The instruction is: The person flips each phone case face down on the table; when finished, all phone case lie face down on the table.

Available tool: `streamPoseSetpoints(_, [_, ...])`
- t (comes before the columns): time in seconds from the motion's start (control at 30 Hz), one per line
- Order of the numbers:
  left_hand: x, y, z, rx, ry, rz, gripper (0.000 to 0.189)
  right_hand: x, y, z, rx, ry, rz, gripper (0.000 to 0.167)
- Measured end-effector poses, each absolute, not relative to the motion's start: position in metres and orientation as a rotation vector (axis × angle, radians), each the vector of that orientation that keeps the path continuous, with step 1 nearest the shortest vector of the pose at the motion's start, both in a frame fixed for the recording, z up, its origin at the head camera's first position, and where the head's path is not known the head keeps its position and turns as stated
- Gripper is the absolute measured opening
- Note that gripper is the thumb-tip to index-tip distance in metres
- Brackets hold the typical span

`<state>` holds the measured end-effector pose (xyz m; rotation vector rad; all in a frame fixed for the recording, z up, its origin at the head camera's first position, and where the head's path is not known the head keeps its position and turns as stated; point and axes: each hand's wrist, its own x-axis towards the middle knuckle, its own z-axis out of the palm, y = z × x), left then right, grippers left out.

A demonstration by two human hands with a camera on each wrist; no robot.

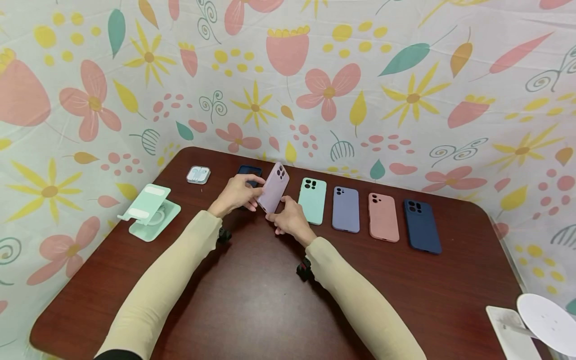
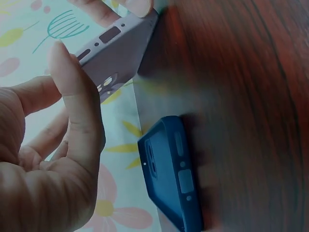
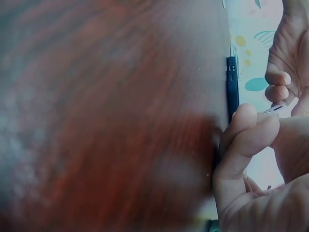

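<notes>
A lilac phone case (image 1: 273, 189) with a camera cutout is tilted up between both hands near the table's back edge. My left hand (image 1: 237, 192) grips its left long edge, thumb and fingers spread around that side. Low on the case, at its bottom corner, my right hand (image 1: 290, 219) pinches it. In the left wrist view the inside of the lilac case (image 2: 120, 53) and its port holes show. A dark blue phone case (image 1: 249, 172) lies with its hollow side up just behind the left hand, which partly hides it.
Right of the hands, a row holds a mint case (image 1: 312, 200), a periwinkle case (image 1: 345, 210), a pink case (image 1: 383, 217) and a navy case (image 1: 422, 226). At left are boxed earphones (image 1: 198, 174) and a mint folding stand (image 1: 153, 212). A white round-topped object (image 1: 549, 320) is front right.
</notes>
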<state>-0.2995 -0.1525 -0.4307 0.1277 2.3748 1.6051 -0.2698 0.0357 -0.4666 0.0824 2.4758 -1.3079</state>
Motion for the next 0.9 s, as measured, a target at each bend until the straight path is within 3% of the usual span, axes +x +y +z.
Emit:
streamPoseSetpoints(0.53, [-0.3, -0.152, -0.438, 0.201, 2.534, 1.38, 0.038, -0.265, 0.041, -0.467, 0.092, 2.483, -1.343, 0.078])
streamPoseSetpoints(0.9, [-0.298, -0.14, -0.436, 0.175, 2.604, 1.039, 0.074, -0.264, 0.043, -0.468, 0.117, 2.465, -1.402, 0.08])
